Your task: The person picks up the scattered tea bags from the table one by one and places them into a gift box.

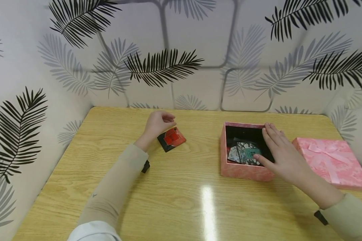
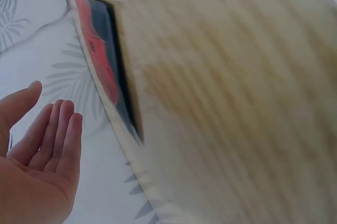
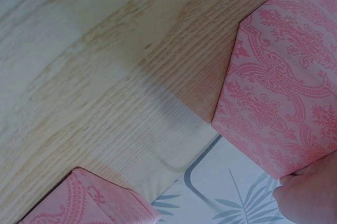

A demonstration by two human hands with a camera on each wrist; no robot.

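Just over a red and black packet (image 1: 173,138) lying on the table, my left hand (image 1: 158,125) hovers with relaxed fingers and nothing in them. The left wrist view shows the same hand (image 2: 45,166) with its palm bare, off to one side of the packet. My right hand (image 1: 281,154) rests on the right rim of an open pink box (image 1: 244,170), fingers extended along the edge and thumb spread over the opening. Inside the box lie several flat patterned packets (image 1: 247,152), one with a green label. The box's patterned pink side (image 3: 279,76) fills the right wrist view's right part.
A pink lid (image 1: 335,160) with a ribbon bow lies right of the box, behind my right forearm. The wooden table (image 1: 175,201) meets a leaf-patterned wall (image 1: 199,87) at the back. A bright reflection crosses the table front.
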